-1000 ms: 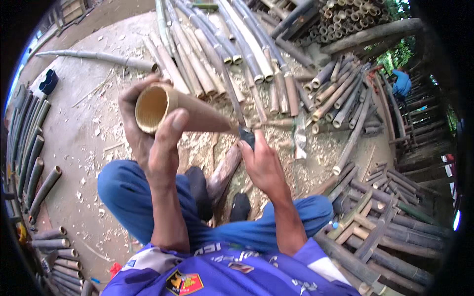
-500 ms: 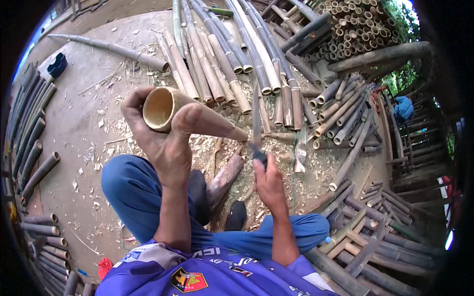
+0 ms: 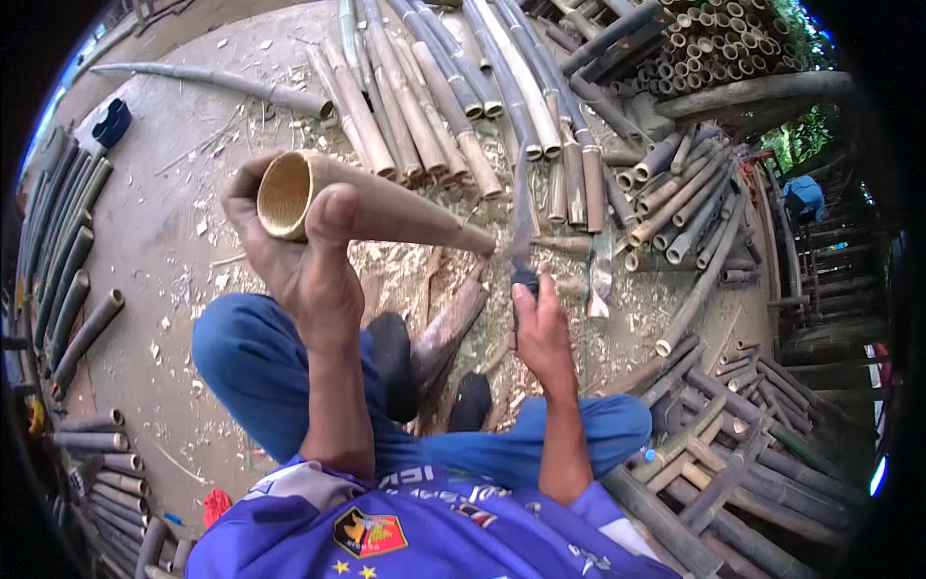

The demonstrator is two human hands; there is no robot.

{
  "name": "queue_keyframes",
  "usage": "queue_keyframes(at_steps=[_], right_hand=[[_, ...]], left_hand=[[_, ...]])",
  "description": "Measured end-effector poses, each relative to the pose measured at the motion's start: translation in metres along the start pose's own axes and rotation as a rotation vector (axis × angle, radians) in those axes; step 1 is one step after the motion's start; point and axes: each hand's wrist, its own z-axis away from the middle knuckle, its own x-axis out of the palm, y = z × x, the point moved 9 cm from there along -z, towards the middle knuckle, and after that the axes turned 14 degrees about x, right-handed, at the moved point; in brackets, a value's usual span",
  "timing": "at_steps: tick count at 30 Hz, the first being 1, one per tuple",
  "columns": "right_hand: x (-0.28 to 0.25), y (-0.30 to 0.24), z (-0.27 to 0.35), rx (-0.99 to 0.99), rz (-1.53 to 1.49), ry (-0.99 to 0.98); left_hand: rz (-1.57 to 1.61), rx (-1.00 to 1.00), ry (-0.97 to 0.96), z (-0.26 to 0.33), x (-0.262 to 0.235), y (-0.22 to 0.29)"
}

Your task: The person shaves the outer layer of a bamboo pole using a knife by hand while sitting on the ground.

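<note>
My left hand [image 3: 304, 256] grips a short hollow bamboo section [image 3: 386, 207] near its open end, thumb over the top, with the far end pointing down and right. My right hand [image 3: 540, 328] is closed on the dark handle of a long knife [image 3: 522, 217]. Its blade stands nearly upright, just right of the bamboo's lower tip. Below the tip a worn wooden chopping log [image 3: 449, 328] lies between my feet. My knees in blue trousers [image 3: 251, 367] spread to both sides.
Long bamboo poles [image 3: 434, 96] lie side by side ahead on chip-strewn ground. Cut bamboo pieces line the left edge [image 3: 68, 280] and pile up at right [image 3: 694, 203]. A stack of tube ends [image 3: 733, 39] stands at top right. A hatchet [image 3: 600, 275] lies by the poles.
The knife has swung up from lying low by the bamboo tip to nearly upright. My left hand has tipped the bamboo so its open end faces me more.
</note>
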Motion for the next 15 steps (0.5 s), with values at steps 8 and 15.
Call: queue_keyframes(at_steps=[8,15], right_hand=[[0.038,-0.058,-0.002,0.005,0.302,-0.125],[-0.014,-0.131,0.04,-0.187,-0.137,-0.146]], left_hand=[[-0.022,0.056,-0.086,-0.003,0.014,0.004],[-0.048,-0.004,-0.016,-0.011,-0.018,-0.001]])
